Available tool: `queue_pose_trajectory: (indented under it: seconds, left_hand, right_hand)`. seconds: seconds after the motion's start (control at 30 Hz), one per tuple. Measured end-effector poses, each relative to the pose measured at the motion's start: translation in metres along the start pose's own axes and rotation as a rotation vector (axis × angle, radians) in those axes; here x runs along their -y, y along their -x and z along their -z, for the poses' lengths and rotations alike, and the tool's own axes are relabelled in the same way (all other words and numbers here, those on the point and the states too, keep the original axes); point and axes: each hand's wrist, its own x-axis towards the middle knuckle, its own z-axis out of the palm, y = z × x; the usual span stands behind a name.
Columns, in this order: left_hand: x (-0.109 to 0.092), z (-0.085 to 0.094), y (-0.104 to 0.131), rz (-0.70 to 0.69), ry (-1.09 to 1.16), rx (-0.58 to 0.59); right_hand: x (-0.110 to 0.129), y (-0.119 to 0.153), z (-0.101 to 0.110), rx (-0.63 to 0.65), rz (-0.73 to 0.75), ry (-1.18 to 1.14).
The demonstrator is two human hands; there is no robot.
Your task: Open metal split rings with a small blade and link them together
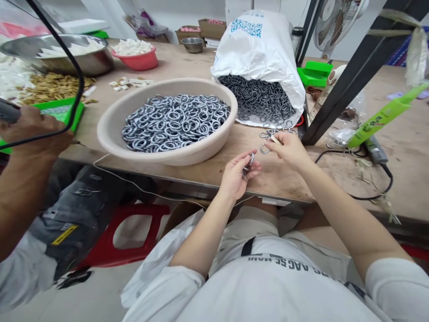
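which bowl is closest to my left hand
The beige basin heaped with grey rings. The red bowl and large steel basin, both holding white pieces, and the small steel bowl sit farther from your left hand.

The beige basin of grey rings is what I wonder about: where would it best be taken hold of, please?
I would take the basin by its rim, at the left and right, coming from the near side and gripping over the edge. The rim runs all round, standing clear of the piled rings, while the white bag crowds its right rear.
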Motion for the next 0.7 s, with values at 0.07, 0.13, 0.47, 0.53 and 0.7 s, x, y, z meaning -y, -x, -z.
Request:
queue_pose_trajectory:
  seconds: [0.07,0.13,0.47,0.53,0.7]
  left_hand:
    - [0.004,-0.007,0.001,0.026,0.023,0.035]
    - [0.008,-0.015,0.005,0.043,0.042,0.084]
    - [0.013,-0.028,0.03,-0.144,-0.093,0.044]
    - [0.018,-0.033,0.035,-0.154,-0.093,0.05]
    - [0.024,-0.051,0.049,-0.12,-0.135,0.135]
  right_hand:
    - [0.014,0.027,-0.002,0.003,-0.022,-0.242]
    - [0.027,0.047,-0.008,-0.002,-0.042,-0.356]
    - [0.05,0.068,-0.023,0.067,-0.008,-0.476]
    - [0.046,0.075,-0.022,0.092,-0.02,-0.521]
    - [0.035,0.089,-0.01,-0.061,0.028,-0.444]
